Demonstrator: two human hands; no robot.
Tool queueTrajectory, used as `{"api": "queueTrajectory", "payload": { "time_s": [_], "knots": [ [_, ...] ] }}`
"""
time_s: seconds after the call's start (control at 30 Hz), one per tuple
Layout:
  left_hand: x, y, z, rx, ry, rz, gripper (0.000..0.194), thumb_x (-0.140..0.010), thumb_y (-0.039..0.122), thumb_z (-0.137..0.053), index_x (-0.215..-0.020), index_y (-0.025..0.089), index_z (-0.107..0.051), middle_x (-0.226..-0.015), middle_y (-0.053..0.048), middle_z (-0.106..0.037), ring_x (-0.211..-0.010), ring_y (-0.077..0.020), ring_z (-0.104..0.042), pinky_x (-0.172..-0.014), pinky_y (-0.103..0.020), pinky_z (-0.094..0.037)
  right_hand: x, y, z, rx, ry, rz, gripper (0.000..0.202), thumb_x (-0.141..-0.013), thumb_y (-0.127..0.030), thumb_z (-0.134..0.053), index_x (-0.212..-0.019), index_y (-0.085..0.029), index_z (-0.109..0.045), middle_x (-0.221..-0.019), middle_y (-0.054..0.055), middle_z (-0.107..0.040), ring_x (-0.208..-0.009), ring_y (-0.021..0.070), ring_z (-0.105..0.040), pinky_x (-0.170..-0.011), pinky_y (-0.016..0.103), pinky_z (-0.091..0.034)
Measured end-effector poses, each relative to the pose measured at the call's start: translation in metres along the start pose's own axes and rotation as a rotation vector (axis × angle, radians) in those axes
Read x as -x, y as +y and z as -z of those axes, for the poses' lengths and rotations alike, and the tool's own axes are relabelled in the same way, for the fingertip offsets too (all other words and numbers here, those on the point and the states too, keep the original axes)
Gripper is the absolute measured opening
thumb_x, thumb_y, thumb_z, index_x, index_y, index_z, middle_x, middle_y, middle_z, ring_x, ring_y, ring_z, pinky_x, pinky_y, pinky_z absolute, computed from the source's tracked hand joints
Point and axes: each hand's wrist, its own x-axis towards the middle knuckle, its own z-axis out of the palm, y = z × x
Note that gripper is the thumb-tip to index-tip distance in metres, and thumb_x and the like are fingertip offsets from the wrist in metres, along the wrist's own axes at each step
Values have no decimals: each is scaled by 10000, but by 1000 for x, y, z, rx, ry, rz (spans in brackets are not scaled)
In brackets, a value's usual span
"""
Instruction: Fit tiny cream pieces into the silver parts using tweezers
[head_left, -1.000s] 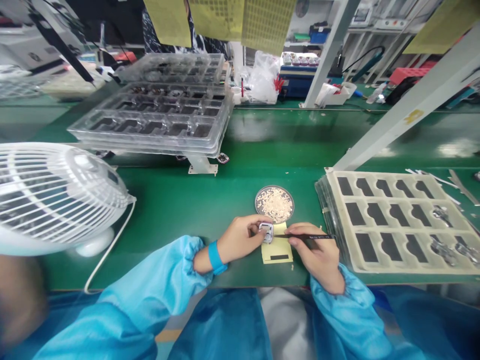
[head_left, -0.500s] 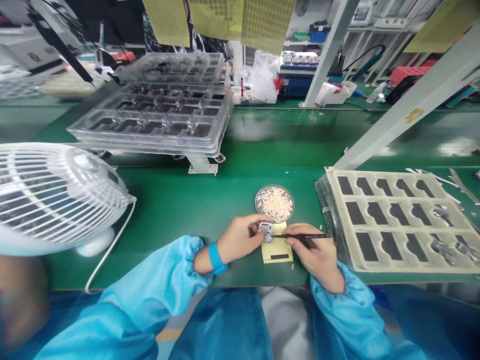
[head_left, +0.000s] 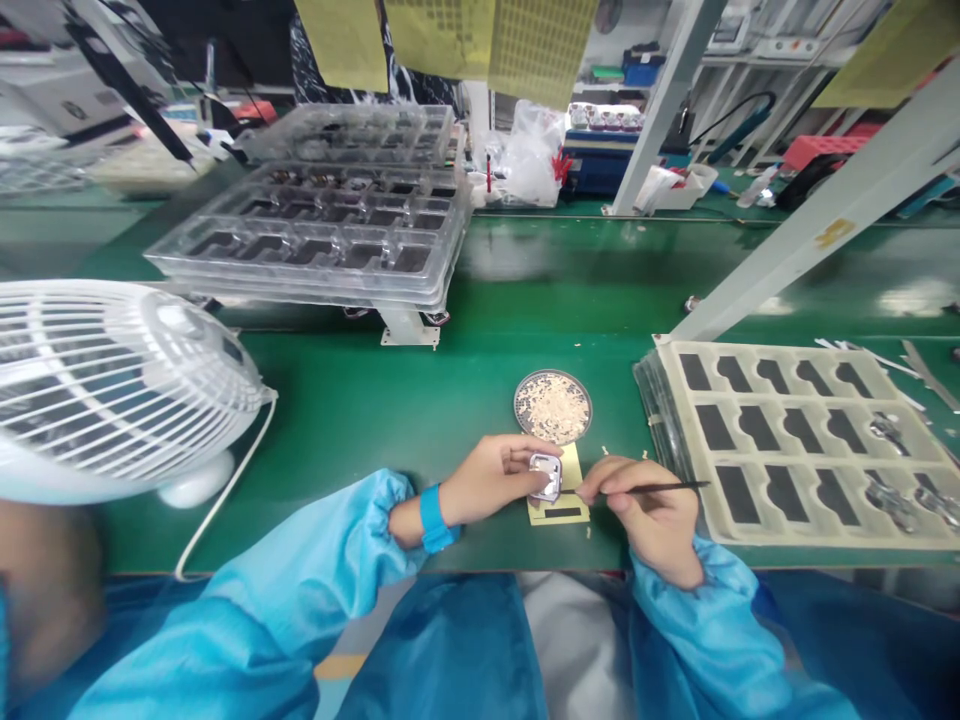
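One small square metal part sits low in the middle of the frame, pinched between the fingers of the left hand just above one yellow card that lies flat on the green worktop. The right hand has its fingers closed narrowly around one thin dark tool, whose tip points left and reaches the part. Just above the hands stands one round dish filled with pale small pieces. At the right edge lies one cream tray with three rows of dark pockets, a few metal parts in its right-hand pockets. At the upper left, a stack of clear plastic trays rests on a white stand, how many I cannot tell. One white fan fills the left side, its cord trailing over the worktop. Both arms wear blue sleeves, the left wrist a blue band. White posts slant up at the upper right, shelves and yellow sheets hang behind
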Motion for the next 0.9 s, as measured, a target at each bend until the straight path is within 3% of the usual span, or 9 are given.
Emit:
{"api": "queueTrajectory", "payload": {
  "time_s": [0.2, 0.37, 0.57, 0.9],
  "knots": [
    [0, -1, -2, 129, -25, 24, 497, -713, 265, -834, -1150, 92, -672, -880, -92, -735, -752, -180, -703, -641, -256, -553, 1, 2, -5, 54, 84, 91, 64, -947, -230, -660, -1002, -220, -692, -899, 77, -739, -777, 220, -698, -708, 400, -561],
    [1, -6, -5, -64, 70, -98, 394, -760, 179, -742, -1140, 102, -668, -969, -109, -746, -790, -177, -703, -699, -275, -558, 0, 2, -8, 249, 64, 57, 206, -874, -89, -704, -1019, -230, -743, -1069, 89, -690, -915, 229, -693, -767, 393, -581],
    [2, -10, -4, -141, 110, -142, 384, -767, 147, -698, -1149, 112, -674, -1004, -116, -750, -816, -178, -703, -709, -265, -537, -2, 8, -12, 343, 162, 83, 274, -794, -51, -777, -980, -249, -749, -909, 46, -721, -852, 216, -691, -750, 370, -571],
    [0, -9, -3, -172, 141, -155, 371, -776, 218, -739, -1129, 123, -680, -1008, -112, -747, -829, -181, -696, -710, -265, -538, -2, 15, -12, 419, 194, 60, 232, -785, -78, -798, -951, -233, -747, -904, 52, -740, -868, 225, -707, -778, 380, -580]
  ]
}}
